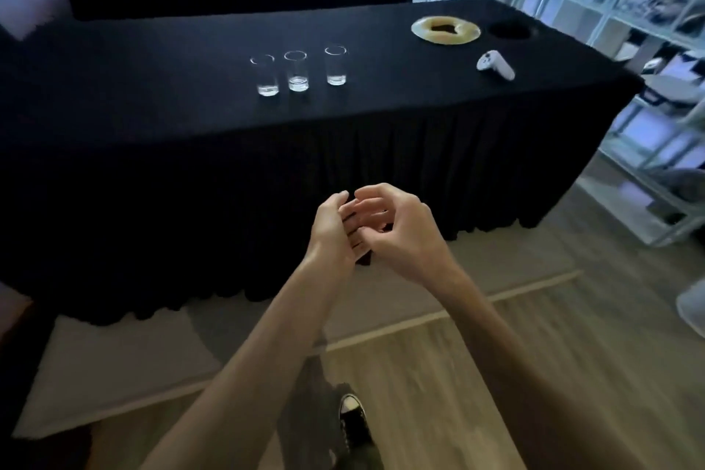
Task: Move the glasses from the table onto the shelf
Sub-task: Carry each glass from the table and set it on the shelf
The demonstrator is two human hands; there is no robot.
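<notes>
Task not yet begun: three clear, empty drinking glasses (pixel 298 71) are standing at frame centre-top on the black-draped bench (pixel 152 95), well apart from the white shelf (pixel 648 95) at right, while the left hand (pixel 333 231) and right hand (pixel 396 229) are meeting below, fingers loosely curled and holding nothing.

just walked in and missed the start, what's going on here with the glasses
A person stands in front of a black-draped table, seen from a camera on their head. Three clear glasses stand upright in a row on the tabletop, none picked up yet. The left hand and right hand are held together in front of the body, short of the table and holding nothing. A white shelf unit stands to the right. A white controller and a yellowish plate also lie on the table.
</notes>
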